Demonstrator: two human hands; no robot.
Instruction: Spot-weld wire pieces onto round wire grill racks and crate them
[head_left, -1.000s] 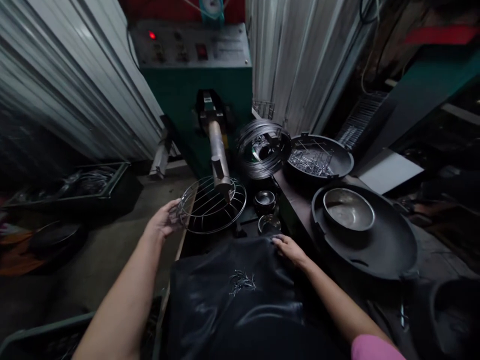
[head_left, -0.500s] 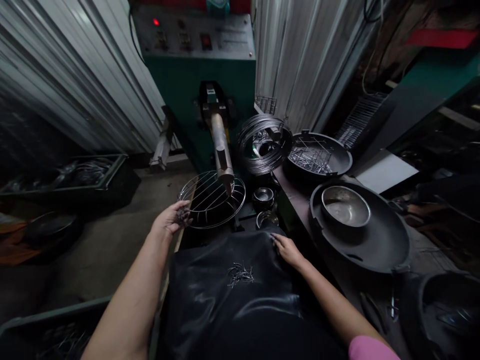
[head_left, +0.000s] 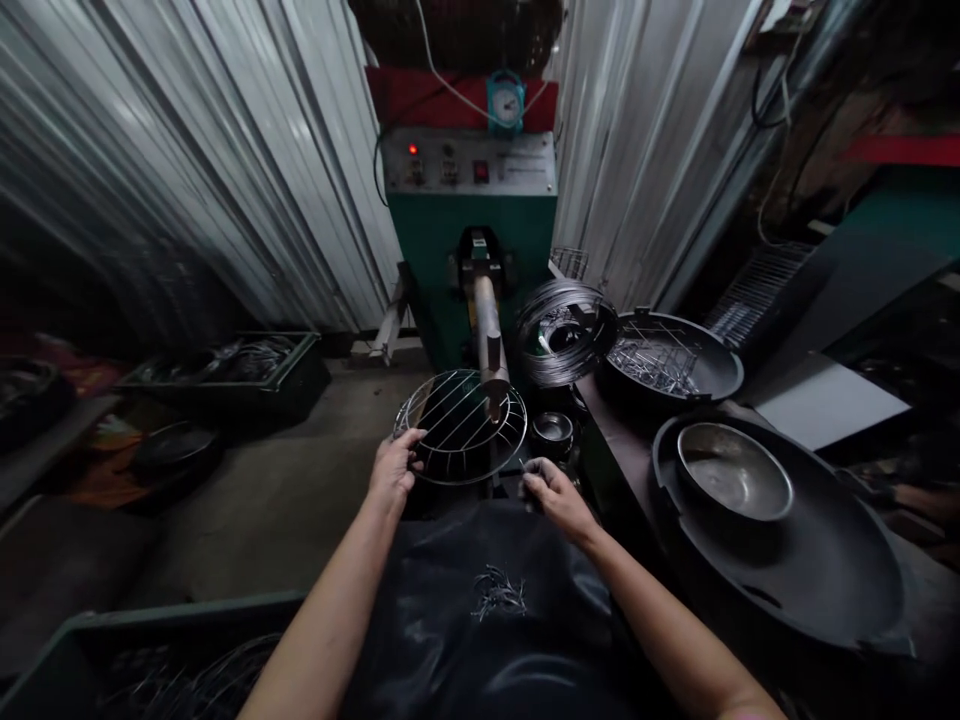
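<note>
The black sheet (head_left: 442,545) spreads below both hands, soft and glossy. The heap of short wires (head_left: 500,592) lies on it, nearer the body than the fingers; thin and light, these bits would probably slide on that slick surface and are best pinched singly near one end.

The right hand (head_left: 553,495) is nearly closed, thumb against fingers, with what looks like a short wire standing at the tips; how firmly it is pinched I cannot tell.

The left hand (head_left: 396,465) has its thumb and fingers drawn together on the near left edge of the round wire rack (head_left: 459,450). The rack sits ahead of and between the hands, under the tip of the metal arm (head_left: 489,340); whether they touch is unclear. It looks light, stiff and springy rather than fragile, its smooth wire apt to turn in a loose grip. The outer rim gives the surest hold, with opposite sides good for steadying.

Beyond the right fingers are the small cup (head_left: 552,428) and, farther off, the wire coil (head_left: 564,378), likely heavier and springy. Past everything stands the green machine (head_left: 420,225).
</note>
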